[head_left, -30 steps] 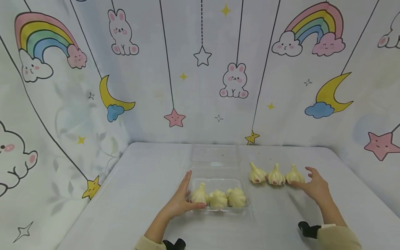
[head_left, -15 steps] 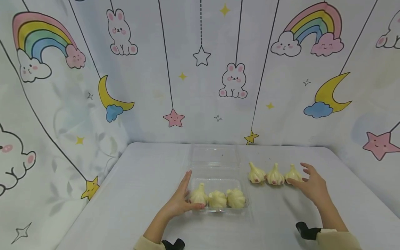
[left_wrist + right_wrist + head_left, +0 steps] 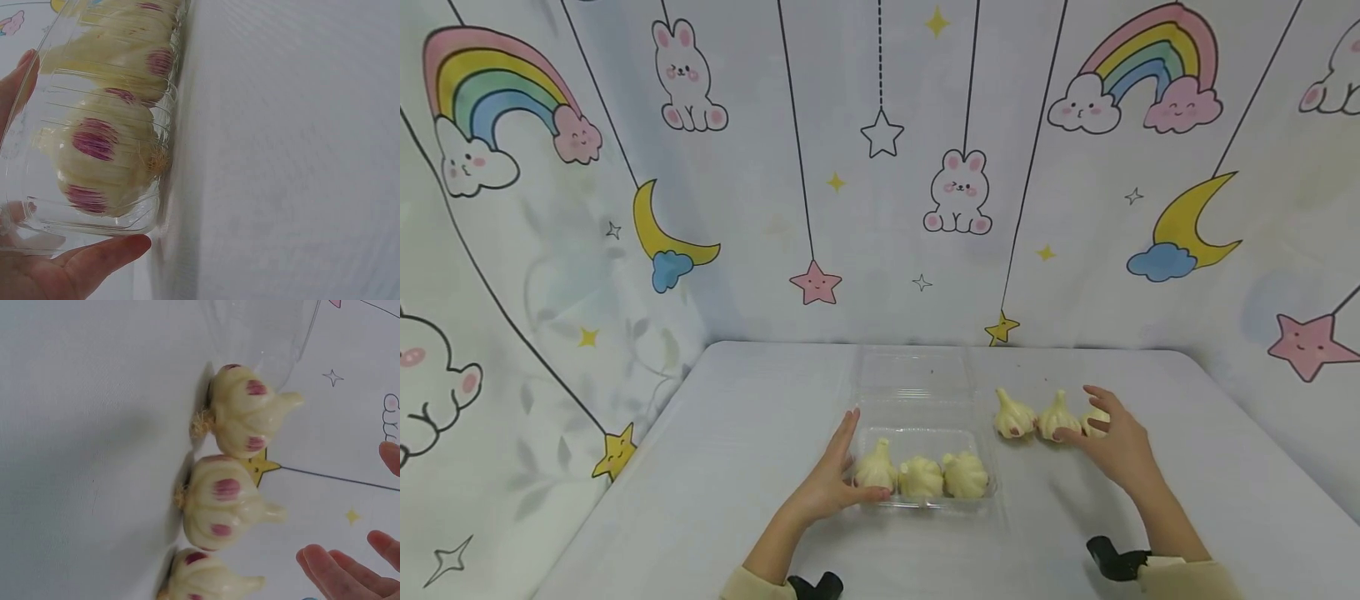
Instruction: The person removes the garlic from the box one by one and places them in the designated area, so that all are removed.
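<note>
My left hand [image 3: 826, 490] grips the left end of a clear plastic clamshell box [image 3: 929, 412], thumb along the front and fingers up the left side. Inside sit three garlic bulbs in a row, the left bulb [image 3: 877, 468] with its stem up. In the left wrist view, purple-streaked garlic [image 3: 109, 156] shows through the wall. My right hand [image 3: 1118, 446] hovers with spread fingers by three more bulbs on the table: a left bulb [image 3: 1015, 417], a middle bulb [image 3: 1057, 414] and a right bulb partly hidden behind the fingers. In the right wrist view nothing lies between those fingers [image 3: 337, 575].
The box's lid [image 3: 913, 371] lies folded back toward the rear of the white table [image 3: 700, 492]. Behind the table hangs a cloth [image 3: 752, 167] printed with rabbits, stars and rainbows. A black wrist mount [image 3: 1116, 560] sits below my right hand.
My right hand has moved left, from beside the right bulb to in front of it, thumb now at the middle bulb. The left hand and box stay in place.
</note>
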A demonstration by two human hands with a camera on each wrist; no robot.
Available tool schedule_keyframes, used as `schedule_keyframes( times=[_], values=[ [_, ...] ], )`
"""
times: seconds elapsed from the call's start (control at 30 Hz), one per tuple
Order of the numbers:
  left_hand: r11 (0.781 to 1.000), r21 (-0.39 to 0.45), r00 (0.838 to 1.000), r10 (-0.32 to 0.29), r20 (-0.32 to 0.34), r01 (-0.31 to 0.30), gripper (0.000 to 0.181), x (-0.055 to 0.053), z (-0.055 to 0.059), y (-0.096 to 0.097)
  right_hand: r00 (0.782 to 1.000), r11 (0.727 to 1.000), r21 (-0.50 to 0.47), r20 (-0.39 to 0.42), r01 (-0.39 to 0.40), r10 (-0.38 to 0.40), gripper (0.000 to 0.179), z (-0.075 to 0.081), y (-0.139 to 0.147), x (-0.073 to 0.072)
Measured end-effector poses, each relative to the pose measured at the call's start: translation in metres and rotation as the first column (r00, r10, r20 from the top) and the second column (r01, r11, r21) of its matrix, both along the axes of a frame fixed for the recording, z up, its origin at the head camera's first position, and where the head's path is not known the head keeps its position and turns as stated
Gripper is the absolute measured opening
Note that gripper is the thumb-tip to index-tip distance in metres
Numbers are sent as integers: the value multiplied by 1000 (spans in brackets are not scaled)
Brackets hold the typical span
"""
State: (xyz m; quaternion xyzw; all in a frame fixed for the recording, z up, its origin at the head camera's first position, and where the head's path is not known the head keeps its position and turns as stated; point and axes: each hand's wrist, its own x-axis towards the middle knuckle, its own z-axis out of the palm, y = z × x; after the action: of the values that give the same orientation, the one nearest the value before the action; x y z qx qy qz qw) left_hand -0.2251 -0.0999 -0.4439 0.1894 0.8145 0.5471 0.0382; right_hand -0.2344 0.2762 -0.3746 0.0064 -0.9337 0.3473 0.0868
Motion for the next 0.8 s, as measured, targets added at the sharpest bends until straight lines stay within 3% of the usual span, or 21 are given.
schedule_keyframes(
  times=[0.4, 0.8],
  values=[
    [1000, 9, 1000, -8, -5, 8, 114, -1, -1, 0, 996, 997, -32, -53, -68, 66, 77, 8, -25, 6],
    [1000, 2, 1000, -6, -2, 6, 115, -1, -1, 0, 993, 989, -93, -35, -116, 113, 76, 10, -47, 7]
  ],
)
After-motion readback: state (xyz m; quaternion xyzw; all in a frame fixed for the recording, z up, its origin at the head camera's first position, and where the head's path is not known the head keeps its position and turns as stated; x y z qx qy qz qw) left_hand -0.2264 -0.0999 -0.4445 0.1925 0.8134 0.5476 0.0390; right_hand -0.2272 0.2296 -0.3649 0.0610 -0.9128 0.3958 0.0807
